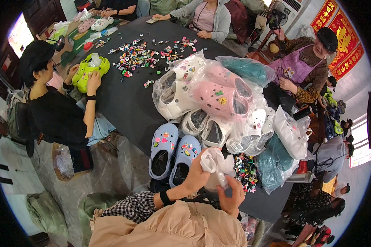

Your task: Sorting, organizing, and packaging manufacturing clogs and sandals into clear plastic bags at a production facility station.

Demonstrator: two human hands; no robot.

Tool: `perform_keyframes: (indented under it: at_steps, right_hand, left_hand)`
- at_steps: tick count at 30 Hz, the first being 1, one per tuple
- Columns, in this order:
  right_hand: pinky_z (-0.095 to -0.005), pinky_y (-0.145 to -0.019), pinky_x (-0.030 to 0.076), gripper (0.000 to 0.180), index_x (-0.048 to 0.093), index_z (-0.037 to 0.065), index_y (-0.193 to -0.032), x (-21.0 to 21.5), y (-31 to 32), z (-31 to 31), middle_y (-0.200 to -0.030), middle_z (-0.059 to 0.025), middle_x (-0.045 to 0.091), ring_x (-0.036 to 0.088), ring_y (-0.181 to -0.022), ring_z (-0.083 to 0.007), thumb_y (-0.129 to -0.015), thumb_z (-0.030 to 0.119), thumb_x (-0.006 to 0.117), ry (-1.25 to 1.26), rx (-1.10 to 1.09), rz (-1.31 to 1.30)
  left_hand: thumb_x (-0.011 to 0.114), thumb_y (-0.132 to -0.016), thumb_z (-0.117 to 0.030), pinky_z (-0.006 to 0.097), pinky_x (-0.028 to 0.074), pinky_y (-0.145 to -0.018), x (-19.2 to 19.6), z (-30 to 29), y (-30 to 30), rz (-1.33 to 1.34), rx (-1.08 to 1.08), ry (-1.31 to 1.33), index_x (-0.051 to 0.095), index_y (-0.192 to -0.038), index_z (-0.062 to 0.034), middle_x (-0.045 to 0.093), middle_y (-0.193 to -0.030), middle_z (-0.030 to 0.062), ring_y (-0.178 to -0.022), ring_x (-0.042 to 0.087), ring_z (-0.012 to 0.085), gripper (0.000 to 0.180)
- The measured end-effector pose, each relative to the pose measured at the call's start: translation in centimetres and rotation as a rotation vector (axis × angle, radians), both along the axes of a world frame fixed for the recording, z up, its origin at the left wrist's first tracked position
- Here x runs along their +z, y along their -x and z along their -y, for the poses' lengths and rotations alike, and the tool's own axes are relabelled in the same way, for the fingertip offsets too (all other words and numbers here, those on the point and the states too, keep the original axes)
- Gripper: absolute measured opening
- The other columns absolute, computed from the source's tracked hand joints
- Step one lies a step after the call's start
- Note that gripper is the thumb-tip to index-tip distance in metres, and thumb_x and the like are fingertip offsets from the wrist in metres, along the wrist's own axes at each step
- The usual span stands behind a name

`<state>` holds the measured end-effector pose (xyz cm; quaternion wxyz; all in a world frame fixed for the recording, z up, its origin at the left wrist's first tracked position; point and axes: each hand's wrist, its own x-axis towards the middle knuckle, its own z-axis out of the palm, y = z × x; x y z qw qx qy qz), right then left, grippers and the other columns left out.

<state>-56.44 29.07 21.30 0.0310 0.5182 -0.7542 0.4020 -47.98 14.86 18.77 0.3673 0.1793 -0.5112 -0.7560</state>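
A crumpled white plastic bag (pixel 215 162) was held before the wearer's body at the near side of the dark counter (pixel 123 107). The left hand (pixel 193 177) was closed around its left side; the right hand (pixel 232 197) pinched its lower right edge between thumb and fingers. Just left of the bag stood a pair of blue clogs (pixel 163 140), side by side, toes pointing away from the wearer, their uppers set with colourful charms. Beyond lay a heap of footwear in clear wrapping, including pink clogs (pixel 222 99) on top and white clogs (pixel 179 96) to their left; a teal wrapped bundle (pixel 272 158) lay to the right. Small loose charms (pixel 245 171) were massed near the right hand, with a wider scatter (pixel 138 57) farther across. At left, a co-worker (pixel 55 103) held a lime-green clog (pixel 86 76) in both hands.
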Motion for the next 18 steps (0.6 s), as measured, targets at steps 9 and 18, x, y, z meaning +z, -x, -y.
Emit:
perform_keyframes:
  at_steps: [9,18]
  right_hand:
    - [-0.0316,-0.098,0.04,0.064,0.037,0.002,-0.141,-0.5,0.3,-0.4,-0.129,-0.0091,0.054,0.052,-0.115,-0.018,-0.083,0.001,0.065,-0.206,0.173,0.944]
    - [-0.03,-0.086,0.043,0.039,0.063,0.001,-0.11,-1.4,3.5,0.1,-0.104,-0.0109,0.057,0.056,-0.097,-0.0252,-0.073,-0.008,0.053,-0.059,-0.002,0.51]
  left_hand:
    - [0.063,-0.086,-0.007,0.032,0.04,-0.098,0.0,0.9,-1.0,-0.099,-0.297,-0.092,0.052,-0.125,-0.0042,0.056,-0.121,0.0046,-0.11,0.054,0.0174,0.04]
    - [0.07,-0.081,-0.038,0.053,0.025,-0.111,-3.5,4.1,-6.3,0.649,-0.032,0.984,0.047,-0.135,-0.0053,0.043,-0.138,0.0168,-0.134,0.032,0.04,0.067]
